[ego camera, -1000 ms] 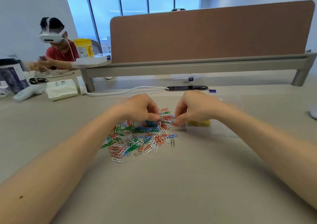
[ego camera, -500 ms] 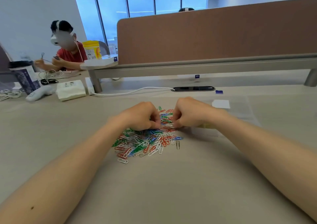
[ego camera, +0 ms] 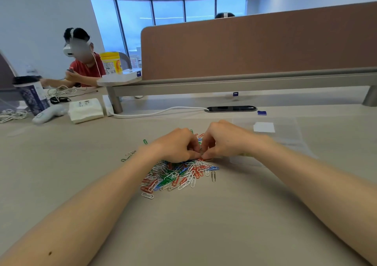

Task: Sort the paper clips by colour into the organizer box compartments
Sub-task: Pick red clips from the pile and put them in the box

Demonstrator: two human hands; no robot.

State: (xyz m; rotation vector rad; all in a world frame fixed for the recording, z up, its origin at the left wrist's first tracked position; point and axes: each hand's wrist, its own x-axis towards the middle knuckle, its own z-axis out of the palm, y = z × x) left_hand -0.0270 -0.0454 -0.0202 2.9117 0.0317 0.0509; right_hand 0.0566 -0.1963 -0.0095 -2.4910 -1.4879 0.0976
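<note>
Left hand closer, curled fingers pinching clips

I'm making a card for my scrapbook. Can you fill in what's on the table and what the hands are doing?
Pile: paper clips, red, green, blue and white mixed
Left hand: fingers curled, tips at the pile's far edge
Right hand: fingers curled, tips meeting the left's
Held: hidden, cannot tell
Box: clear, right of the pile
Stray: green clip, left of the hands
</note>
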